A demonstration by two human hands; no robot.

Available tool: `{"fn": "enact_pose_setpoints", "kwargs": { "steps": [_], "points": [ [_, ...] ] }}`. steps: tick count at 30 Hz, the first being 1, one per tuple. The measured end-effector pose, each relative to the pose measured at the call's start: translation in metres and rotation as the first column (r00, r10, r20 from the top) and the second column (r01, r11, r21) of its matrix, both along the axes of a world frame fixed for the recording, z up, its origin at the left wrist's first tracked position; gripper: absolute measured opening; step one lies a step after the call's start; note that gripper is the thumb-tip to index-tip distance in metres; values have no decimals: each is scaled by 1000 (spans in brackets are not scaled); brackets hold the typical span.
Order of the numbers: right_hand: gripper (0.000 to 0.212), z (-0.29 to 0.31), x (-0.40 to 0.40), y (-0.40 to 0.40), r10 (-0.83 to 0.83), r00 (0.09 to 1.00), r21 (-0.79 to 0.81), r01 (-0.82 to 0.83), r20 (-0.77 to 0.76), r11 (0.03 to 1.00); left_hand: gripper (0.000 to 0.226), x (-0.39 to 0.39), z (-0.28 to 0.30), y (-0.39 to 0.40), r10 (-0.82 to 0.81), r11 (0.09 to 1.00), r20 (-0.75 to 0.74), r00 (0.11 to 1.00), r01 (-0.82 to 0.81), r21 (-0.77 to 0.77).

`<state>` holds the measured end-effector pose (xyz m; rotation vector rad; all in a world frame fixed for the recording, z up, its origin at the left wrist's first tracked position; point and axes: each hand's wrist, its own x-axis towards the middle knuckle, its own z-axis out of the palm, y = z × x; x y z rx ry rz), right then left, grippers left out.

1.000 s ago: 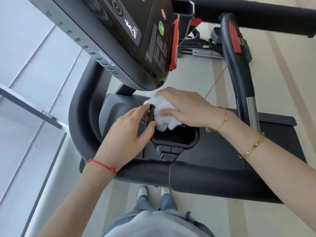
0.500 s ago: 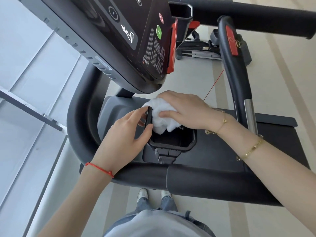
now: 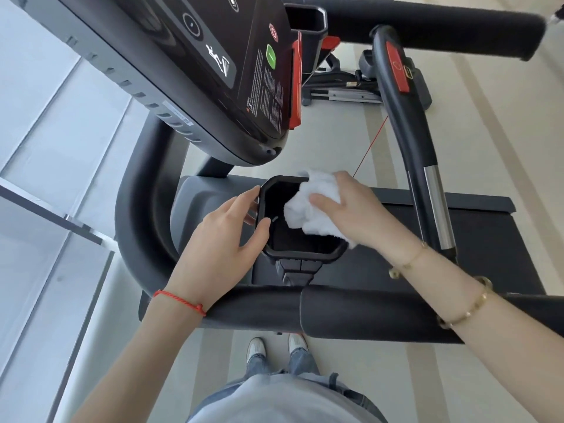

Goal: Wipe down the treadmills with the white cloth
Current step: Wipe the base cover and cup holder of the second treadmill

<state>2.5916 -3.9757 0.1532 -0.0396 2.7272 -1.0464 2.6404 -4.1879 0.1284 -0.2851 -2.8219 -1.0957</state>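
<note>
Right hand [image 3: 351, 209] gripping the bunched white cloth [image 3: 314, 206], fingers curled over it, thumb pressing on its near side. Cloth sitting on the right rim of the black cup holder [image 3: 305, 254], partly hanging into the hollow and spilling over the right edge. Left hand [image 3: 222, 239] pinching the holder's left wall: thumb hooking over the rim into the hollow, fingertips curling round the outside. Cup holder sticking up from the treadmill [image 3: 488, 239], just past the padded front handrail [image 3: 366, 312] running across the view. Left forearm crossing over that handrail.

Console [image 3: 213, 71] tilting overhead at upper left, showing a green button [image 3: 271, 56] and a red-ringed button [image 3: 273, 32]. Black side handle [image 3: 409, 123] with a red patch [image 3: 396, 67] and a chrome section [image 3: 436, 206] rising at right, well apart from the cloth. Thin red cord [image 3: 372, 145] running down toward the right hand.

Wearing a red string bracelet [image 3: 180, 300] on the left wrist and 2 gold bracelets [image 3: 467, 309] on the right forearm. Standing behind the handrail: 2 white shoes [image 3: 256, 349], jeans, grey top. Pale striped floor [image 3: 503, 132] beneath; glass panels [image 3: 45, 148] at left.
</note>
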Motion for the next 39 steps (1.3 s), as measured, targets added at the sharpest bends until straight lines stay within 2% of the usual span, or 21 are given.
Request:
{"fn": "enact_pose_setpoints", "kwargs": {
  "steps": [2, 5, 10, 13, 15, 17, 19, 22, 24, 27, 31, 35, 37, 39],
  "points": [
    [43, -2, -4, -1, 8, 1000, -5, -8, -6, 1000, 51, 0, 1, 0, 0, 1000, -2, 1000, 0, 11],
    [49, -10, 26, 1, -64, 997, -94, 68, 46, 993, 52, 0, 2, 1, -2, 1000, 1, 1000, 2, 18],
    [45, -19, 51, 6, -118, 985, -219, 143, 124, 965, 54, 1, 2, 1, 11, 1000, 16, 1000, -12, 5],
    [52, -11, 22, 7, 1, 999, -174, 7, 49, 985, 54, 4, 5, 1, 26, 999, 25, 999, -25, -19],
    [47, -5, -4, 10, 159, 986, -53, -161, -45, 986, 52, 7, 7, 2, 47, 998, 18, 999, -46, -39],
    [44, 1, -27, 13, 376, 924, 90, -370, -65, 925, 49, 10, 9, 3, 67, 996, 16, 998, -66, -53],
    [47, 4, -45, 10, 536, 844, 179, -524, -19, 833, 46, 14, 11, 5, 80, 995, 27, 996, -78, -56],
    [51, 4, -60, -5, 689, 724, 260, -660, -27, 704, 44, 22, 13, 7, 112, 992, 27, 993, -110, -65],
    [47, 4, -65, -17, 766, 640, 284, -724, -63, 628, 42, 27, 15, 9, 146, 987, 14, 989, -145, -66],
    [42, 6, -69, -24, 846, 521, 335, -782, -112, 525, 37, 34, 17, 14, 210, 974, 3, 978, -210, -81],
    [46, 7, -70, -23, 934, 287, 506, -785, -212, 356, 31, 37, 19, 21, 279, 958, -4, 960, -279, -64],
    [56, 12, -71, -28, 973, 120, 604, -767, -199, 218, 17, 40, 18, 25, 347, 936, -39, 937, -349, -53],
    [61, 12, -71, -31, 982, 50, 640, -752, -181, 156, 16, 42, 18, 27, 375, 925, -38, 926, -376, -46],
    [56, 11, -69, -34, 984, 22, 614, -779, -176, 127, 19, 44, 18, 29, 400, 915, -42, 916, -401, -39]
  ]
}}
